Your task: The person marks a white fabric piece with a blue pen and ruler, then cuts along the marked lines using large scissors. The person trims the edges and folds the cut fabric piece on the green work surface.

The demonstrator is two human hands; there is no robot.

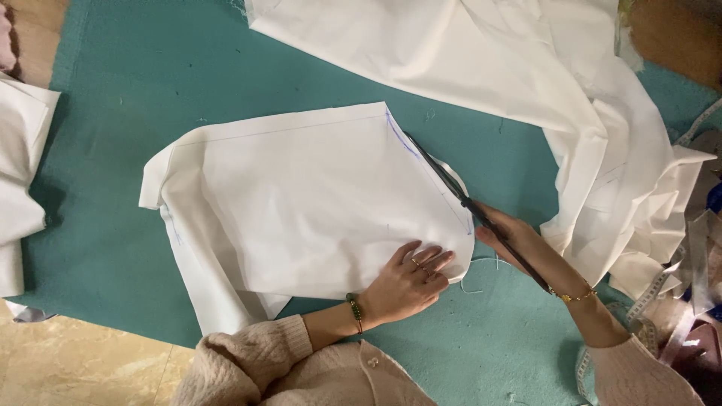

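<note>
Pressing white fabric piece (301,195) flat w/ L hand (410,282), fingers spread; R hand (519,244) grips black scissors (459,197), blades along fabric's right edge.

Teal cloth (135,90) spread flat as the work surface, filling most of the view; edge slightly frayed along the top left. Under it at lower left, glossy tan floor tile (75,368) with pale marbling, catching soft reflections. Brown wooden surface at upper left (34,34) and again at upper right (677,37). Loose white thread bits and lint scattered on the teal. Light even and diffuse, soft shadows only. No walls or windows in view
</note>
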